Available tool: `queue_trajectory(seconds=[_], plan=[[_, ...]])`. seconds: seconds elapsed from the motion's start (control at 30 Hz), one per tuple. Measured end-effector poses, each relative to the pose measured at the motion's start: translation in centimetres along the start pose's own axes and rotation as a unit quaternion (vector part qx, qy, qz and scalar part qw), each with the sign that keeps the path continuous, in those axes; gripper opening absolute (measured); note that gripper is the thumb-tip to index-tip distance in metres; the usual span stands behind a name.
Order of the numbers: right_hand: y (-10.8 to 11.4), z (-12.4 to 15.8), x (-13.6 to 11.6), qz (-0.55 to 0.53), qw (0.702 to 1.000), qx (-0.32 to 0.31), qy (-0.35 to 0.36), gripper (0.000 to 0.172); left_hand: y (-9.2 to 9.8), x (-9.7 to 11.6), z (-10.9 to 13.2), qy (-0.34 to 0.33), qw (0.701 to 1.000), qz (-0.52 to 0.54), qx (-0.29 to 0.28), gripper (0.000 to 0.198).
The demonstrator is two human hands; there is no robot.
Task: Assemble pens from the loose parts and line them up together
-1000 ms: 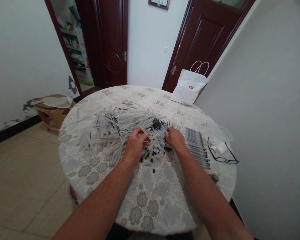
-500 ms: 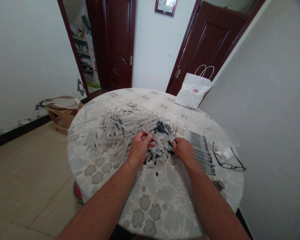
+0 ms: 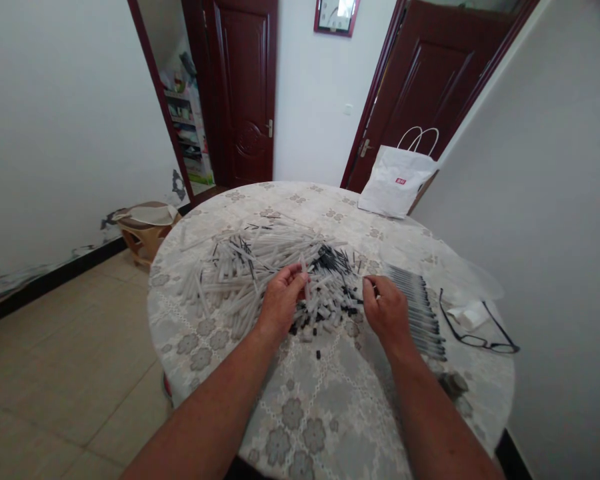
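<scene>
Between the thumb and fingers of my left hand (image 3: 281, 301) a translucent white pen barrel (image 3: 305, 277) is pinched, nearly upright in the picture. The hand is over the near side of a heap of similar pen barrels (image 3: 240, 293). My right hand (image 3: 386, 307) is closed in a pinch just right of the heap; whatever its fingertips hold is too small to make out. Thin black pen parts (image 3: 330, 259) lie in the heap between the hands. Small white and black pieces (image 3: 324, 310) are scattered at its near edge. Right of my right hand lies a row of pens (image 3: 423, 317) with dark ends.
The round table wears a flowered cloth (image 3: 280, 400). Eyeglasses (image 3: 487, 345) and a crumpled white piece (image 3: 470, 315) lie at the right, with a dark round object (image 3: 453, 385) nearer. A white paper bag (image 3: 397, 183) stands at the back. A wooden stool (image 3: 147, 233) is off to the left.
My right hand has drawn away from the heap's edge to the right. The pen barrel in my left hand has turned from slanted to nearly upright. The whole view has shifted slightly.
</scene>
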State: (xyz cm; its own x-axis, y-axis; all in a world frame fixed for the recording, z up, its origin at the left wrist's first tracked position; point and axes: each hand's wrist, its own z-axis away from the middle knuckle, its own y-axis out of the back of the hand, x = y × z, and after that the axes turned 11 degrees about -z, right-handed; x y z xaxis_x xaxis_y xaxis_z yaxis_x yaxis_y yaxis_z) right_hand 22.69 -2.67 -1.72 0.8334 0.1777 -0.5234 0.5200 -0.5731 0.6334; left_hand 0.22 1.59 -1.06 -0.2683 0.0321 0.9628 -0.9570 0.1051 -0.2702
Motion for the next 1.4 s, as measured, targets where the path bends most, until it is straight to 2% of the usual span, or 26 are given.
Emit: queue_trajectory(seconds=[0.1,0.23,0.33,0.47,0.63,0.8,1.1,1.27,1.4], plan=[[0.6,0.1,-0.4,-0.084,0.995,0.042,-0.023,0.035,0.0,0.2,0.1,-0.004,0.999,0.046,-0.021,0.046],[0.7,0.1,-0.6,-0.172,0.982,0.068,-0.048,0.031,0.2,0.2,0.0,0.023,0.991,0.107,-0.071,0.031],[0.5,0.1,-0.4,-0.238,0.964,0.099,-0.069,0.030,0.4,0.3,0.0,0.033,0.982,0.159,-0.092,0.033],[0.2,0.0,-0.2,-0.347,0.924,0.119,-0.112,0.028,0.5,0.4,-0.1,0.015,0.983,0.170,-0.070,0.044],[-0.1,-0.1,-0.4,-0.447,0.876,0.102,-0.148,0.027,0.4,-0.1,-0.6,0.002,0.986,0.166,-0.011,0.037],[-0.4,0.0,-0.4,-0.487,0.849,0.106,-0.178,0.028,0.2,-0.2,-0.7,-0.002,0.984,0.176,-0.004,0.033],[-0.6,0.0,-0.7,-0.503,0.838,0.113,-0.180,0.028,0.3,-0.3,-0.4,0.026,0.981,0.186,-0.047,0.037],[-0.8,0.1,-0.7,-0.501,0.841,0.109,-0.173,0.029,0.1,-0.3,-0.3,0.033,0.980,0.191,-0.051,0.036],[-0.8,0.2,-0.6,-0.516,0.831,0.114,-0.174,0.029,0.0,-0.2,-0.3,0.029,0.978,0.202,-0.048,0.035]])
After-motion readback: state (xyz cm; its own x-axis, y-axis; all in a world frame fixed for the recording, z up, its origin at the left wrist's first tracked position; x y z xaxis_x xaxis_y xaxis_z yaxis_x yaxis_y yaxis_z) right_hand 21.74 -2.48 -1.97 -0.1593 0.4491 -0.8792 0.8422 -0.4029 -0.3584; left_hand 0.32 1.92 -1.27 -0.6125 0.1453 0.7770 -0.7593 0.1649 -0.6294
